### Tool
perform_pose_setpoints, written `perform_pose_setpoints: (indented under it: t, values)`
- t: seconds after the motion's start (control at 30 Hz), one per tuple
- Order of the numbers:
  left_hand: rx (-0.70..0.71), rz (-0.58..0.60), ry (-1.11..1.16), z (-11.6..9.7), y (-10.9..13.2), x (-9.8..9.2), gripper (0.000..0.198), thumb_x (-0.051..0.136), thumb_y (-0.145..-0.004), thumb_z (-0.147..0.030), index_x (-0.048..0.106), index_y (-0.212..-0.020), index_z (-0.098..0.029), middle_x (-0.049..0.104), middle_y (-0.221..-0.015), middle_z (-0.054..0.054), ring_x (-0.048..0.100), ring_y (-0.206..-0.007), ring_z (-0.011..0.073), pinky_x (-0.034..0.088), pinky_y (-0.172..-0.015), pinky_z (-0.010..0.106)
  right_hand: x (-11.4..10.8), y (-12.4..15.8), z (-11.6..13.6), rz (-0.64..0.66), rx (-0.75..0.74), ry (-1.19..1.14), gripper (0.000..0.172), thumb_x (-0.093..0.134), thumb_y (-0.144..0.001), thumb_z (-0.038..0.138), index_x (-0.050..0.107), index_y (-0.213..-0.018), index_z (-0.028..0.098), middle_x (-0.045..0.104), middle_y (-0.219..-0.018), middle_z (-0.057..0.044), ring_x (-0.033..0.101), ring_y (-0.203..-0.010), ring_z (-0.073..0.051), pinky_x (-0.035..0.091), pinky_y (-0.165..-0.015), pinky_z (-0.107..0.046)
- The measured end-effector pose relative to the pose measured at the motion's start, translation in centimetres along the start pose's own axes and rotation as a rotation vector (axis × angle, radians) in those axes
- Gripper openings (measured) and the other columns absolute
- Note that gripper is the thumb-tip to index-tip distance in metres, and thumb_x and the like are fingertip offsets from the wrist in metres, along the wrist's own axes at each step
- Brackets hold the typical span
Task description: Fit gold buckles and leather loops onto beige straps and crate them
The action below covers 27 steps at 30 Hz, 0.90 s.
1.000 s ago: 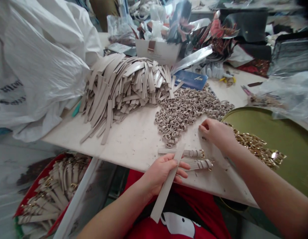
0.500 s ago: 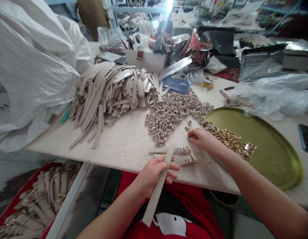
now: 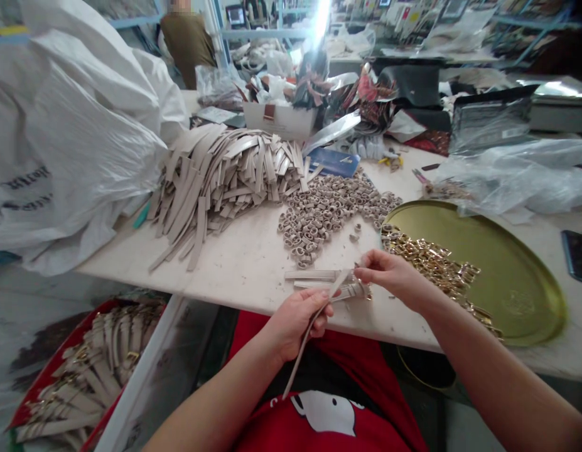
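My left hand [image 3: 295,325] grips a long beige leather strap [image 3: 314,317], turned edge-on, its lower end over my red shirt. My right hand [image 3: 385,274] is pinched at the strap's upper tip. Anything between those fingers is too small to tell. Just below lie two beige straps with gold buckles [image 3: 331,282] on the white table [image 3: 243,282]. A heap of small beige leather loops [image 3: 326,213] lies beyond my hands, and a large pile of beige strips [image 3: 225,179] lies to the left. Gold buckles [image 3: 429,267] sit on a brass tray [image 3: 511,270] to the right.
A red tray of buckled straps [image 3: 83,370] sits below the table's left front edge. A white sack [image 3: 69,144] bulges at left. Plastic bags [image 3: 517,179] and a box [image 3: 279,120] stand behind; a co-worker [image 3: 187,47] stands farther back.
My right hand has moved from the loops to the strap's upper tip. My left hand has turned the strap edge-on. The whole view has shifted slightly.
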<state>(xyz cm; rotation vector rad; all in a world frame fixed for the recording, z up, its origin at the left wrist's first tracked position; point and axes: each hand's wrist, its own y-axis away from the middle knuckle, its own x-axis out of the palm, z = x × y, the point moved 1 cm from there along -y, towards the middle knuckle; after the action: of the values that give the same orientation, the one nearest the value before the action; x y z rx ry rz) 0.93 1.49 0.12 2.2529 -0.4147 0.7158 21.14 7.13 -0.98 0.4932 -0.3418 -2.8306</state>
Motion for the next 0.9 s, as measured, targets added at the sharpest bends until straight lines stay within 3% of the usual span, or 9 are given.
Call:
perform_pose_setpoints:
  t: [0.13,0.3,0.43,0.63,0.8,0.9]
  values:
    - [0.093,-0.015,-0.181,0.6,1.0,0.6,0.028,0.061,-0.072,-0.035,0.057,-0.086,-0.012,0.046,-0.057,-0.005,0.032,-0.037,0.0005,0.017,-0.037,0.016,2.2,3.2,0.7,0.066,0.120,-0.429,0.032,0.072,-0.063,0.042,0.052,-0.062,0.017,0.056,-0.059,0.003,0.050,-0.058,-0.009,0.040,-0.058,-0.022]
    - [0.277,-0.125,-0.552,1.5,1.9,0.8,0.019,0.050,-0.078,-0.031,0.053,-0.081,-0.013,0.047,-0.056,-0.005,0.039,-0.040,0.0032,0.029,-0.044,0.017,3.8,5.2,0.0,-0.026,0.196,-0.759,0.028,0.076,-0.060,0.037,0.057,-0.066,0.018,0.060,-0.062,0.003,0.055,-0.059,-0.007,0.044,-0.061,-0.020]
    - [0.259,-0.100,-0.733,2.0,2.5,1.2,0.017,0.045,-0.079,-0.030,0.050,-0.072,-0.015,0.049,-0.056,-0.005,0.041,-0.040,0.0055,0.032,-0.044,0.019,5.0,6.2,-0.6,-0.076,0.169,-0.746,0.031,0.076,-0.061,0.034,0.062,-0.085,0.020,0.063,-0.070,0.003,0.056,-0.060,-0.007,0.046,-0.064,-0.022]
    - [0.359,-0.047,-1.055,1.8,3.2,1.7,0.032,0.038,-0.084,-0.033,0.052,-0.060,-0.017,0.046,-0.048,-0.003,0.040,-0.044,0.0095,0.029,-0.046,0.021,6.9,7.7,-0.6,-0.057,0.057,-0.526,0.031,0.072,-0.063,0.041,0.061,-0.079,0.017,0.057,-0.059,0.004,0.052,-0.056,-0.010,0.044,-0.059,-0.026]
    - [0.293,0.080,-1.094,1.8,3.7,1.0,0.030,0.037,-0.085,-0.032,0.058,-0.071,-0.016,0.049,-0.052,-0.003,0.043,-0.046,0.0096,0.032,-0.048,0.020,6.7,8.2,-0.2,0.115,0.048,-0.485,0.033,0.071,-0.064,0.044,0.060,-0.079,0.016,0.055,-0.058,0.004,0.049,-0.053,-0.009,0.040,-0.056,-0.025]
    - [0.153,0.165,-0.992,2.2,3.8,0.2,0.028,0.037,-0.085,-0.033,0.057,-0.093,-0.015,0.055,-0.063,-0.002,0.049,-0.048,0.0094,0.037,-0.050,0.019,6.0,8.2,-0.2,0.032,0.046,-0.512,0.032,0.070,-0.065,0.043,0.058,-0.079,0.017,0.054,-0.058,0.005,0.048,-0.053,-0.008,0.039,-0.056,-0.024]
